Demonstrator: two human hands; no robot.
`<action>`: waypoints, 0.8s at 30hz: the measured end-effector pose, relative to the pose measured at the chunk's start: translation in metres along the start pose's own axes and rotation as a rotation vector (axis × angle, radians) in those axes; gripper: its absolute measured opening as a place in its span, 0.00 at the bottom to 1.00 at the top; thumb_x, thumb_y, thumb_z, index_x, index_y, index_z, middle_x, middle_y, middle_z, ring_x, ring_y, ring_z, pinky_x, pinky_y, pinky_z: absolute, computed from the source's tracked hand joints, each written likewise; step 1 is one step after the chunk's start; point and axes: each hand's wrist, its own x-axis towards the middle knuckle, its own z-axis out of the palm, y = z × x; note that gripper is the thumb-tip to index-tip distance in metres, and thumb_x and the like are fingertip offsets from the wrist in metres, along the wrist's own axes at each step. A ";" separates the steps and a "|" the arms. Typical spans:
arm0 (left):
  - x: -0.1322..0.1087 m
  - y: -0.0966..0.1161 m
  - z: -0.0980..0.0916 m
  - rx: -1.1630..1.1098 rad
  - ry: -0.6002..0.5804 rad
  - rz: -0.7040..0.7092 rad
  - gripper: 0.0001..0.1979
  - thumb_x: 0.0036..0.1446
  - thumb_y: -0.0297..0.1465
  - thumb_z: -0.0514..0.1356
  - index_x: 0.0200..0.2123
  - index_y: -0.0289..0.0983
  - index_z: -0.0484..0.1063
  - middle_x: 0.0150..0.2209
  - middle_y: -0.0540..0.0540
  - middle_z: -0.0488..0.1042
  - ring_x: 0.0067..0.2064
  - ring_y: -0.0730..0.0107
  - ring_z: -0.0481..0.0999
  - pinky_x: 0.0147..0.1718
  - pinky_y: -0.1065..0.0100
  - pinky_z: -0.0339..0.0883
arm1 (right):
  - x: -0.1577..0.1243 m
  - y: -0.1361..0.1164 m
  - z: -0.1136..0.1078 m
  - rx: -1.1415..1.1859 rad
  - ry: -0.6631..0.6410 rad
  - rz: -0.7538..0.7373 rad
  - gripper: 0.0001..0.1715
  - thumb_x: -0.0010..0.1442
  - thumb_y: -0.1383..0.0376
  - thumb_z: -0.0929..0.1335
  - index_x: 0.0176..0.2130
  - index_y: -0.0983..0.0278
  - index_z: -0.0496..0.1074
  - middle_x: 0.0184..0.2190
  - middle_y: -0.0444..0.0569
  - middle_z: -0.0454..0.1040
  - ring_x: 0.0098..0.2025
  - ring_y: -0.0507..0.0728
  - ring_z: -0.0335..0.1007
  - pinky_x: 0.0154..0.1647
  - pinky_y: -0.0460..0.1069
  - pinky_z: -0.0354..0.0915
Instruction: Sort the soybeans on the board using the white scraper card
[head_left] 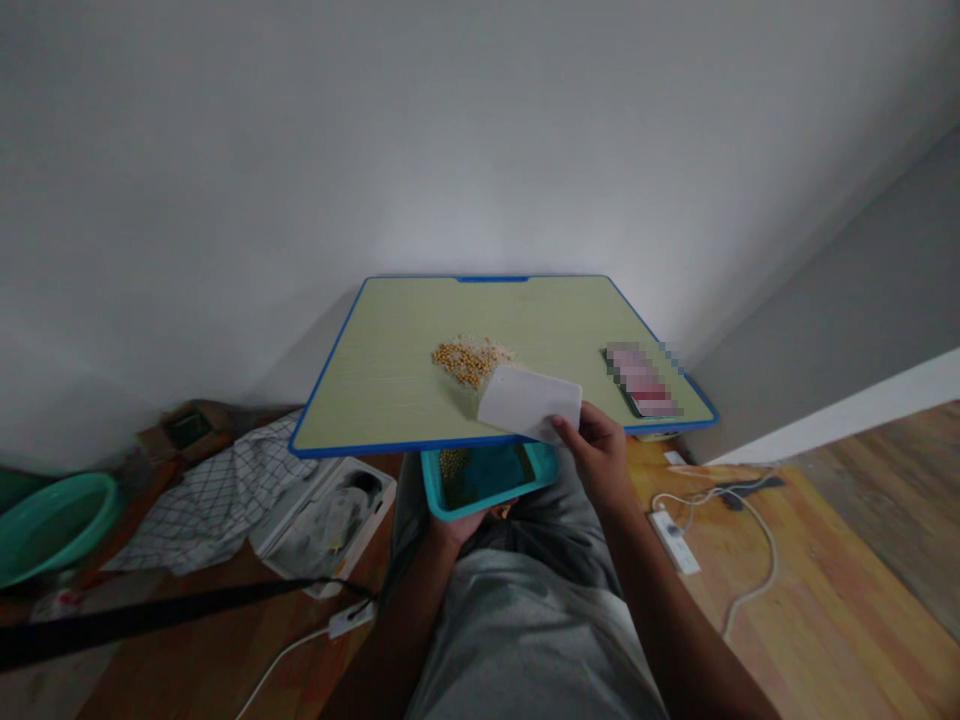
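Observation:
My right hand (596, 450) is closed on a white flat scraper card (529, 401) held over the near edge of a small green table with a blue rim (375, 385). A pile of yellow beans mixed with pale grains (471, 359) lies on the table just beyond the card. Below the table's edge my left hand (459, 525) grips a teal tray (489, 478) from underneath; a few beans lie in the tray's left end.
A phone-like flat object (643, 380) lies at the table's right side. On the floor are a teal basin (52, 520), a checked cloth (217, 490), an open white box (330, 515), and a power strip with cable (675, 540).

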 end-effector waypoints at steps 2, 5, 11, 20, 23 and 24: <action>0.000 0.000 -0.002 0.007 0.012 -0.003 0.31 0.73 0.54 0.48 0.66 0.49 0.78 0.73 0.40 0.74 0.72 0.35 0.71 0.64 0.28 0.69 | 0.001 0.003 0.000 0.010 0.082 -0.007 0.21 0.59 0.48 0.79 0.43 0.61 0.83 0.39 0.51 0.85 0.40 0.61 0.79 0.41 0.53 0.75; 0.000 -0.001 -0.002 0.004 0.096 0.001 0.31 0.71 0.55 0.52 0.66 0.49 0.79 0.73 0.40 0.73 0.74 0.35 0.68 0.65 0.30 0.69 | 0.001 0.005 0.000 0.038 0.227 -0.036 0.32 0.57 0.51 0.80 0.55 0.60 0.76 0.45 0.53 0.83 0.44 0.61 0.80 0.45 0.54 0.76; 0.000 -0.001 0.004 -0.013 0.102 0.021 0.32 0.71 0.54 0.53 0.71 0.48 0.74 0.74 0.38 0.72 0.74 0.35 0.68 0.66 0.29 0.68 | -0.002 -0.006 -0.002 -0.140 0.280 -0.192 0.58 0.53 0.55 0.82 0.73 0.56 0.60 0.68 0.61 0.70 0.65 0.68 0.72 0.61 0.59 0.72; 0.003 0.000 0.000 -0.005 -0.176 -0.033 0.33 0.76 0.52 0.45 0.66 0.44 0.80 0.68 0.41 0.79 0.65 0.42 0.80 0.56 0.38 0.80 | -0.012 -0.029 0.012 -0.420 -0.145 -0.226 0.16 0.68 0.61 0.72 0.54 0.57 0.83 0.49 0.53 0.84 0.49 0.62 0.81 0.51 0.55 0.76; 0.004 -0.002 0.000 -0.020 -0.227 -0.037 0.35 0.76 0.54 0.44 0.69 0.45 0.77 0.72 0.39 0.74 0.66 0.42 0.79 0.57 0.37 0.79 | -0.019 -0.040 0.019 -0.501 -0.255 -0.268 0.23 0.70 0.64 0.70 0.62 0.57 0.80 0.53 0.54 0.83 0.49 0.61 0.82 0.51 0.54 0.77; 0.005 -0.003 0.000 -0.032 -0.238 -0.036 0.35 0.76 0.54 0.44 0.69 0.46 0.77 0.73 0.39 0.73 0.68 0.43 0.77 0.59 0.37 0.78 | -0.021 -0.042 0.021 -0.525 -0.276 -0.271 0.25 0.70 0.65 0.69 0.64 0.57 0.79 0.54 0.55 0.82 0.47 0.60 0.83 0.50 0.54 0.78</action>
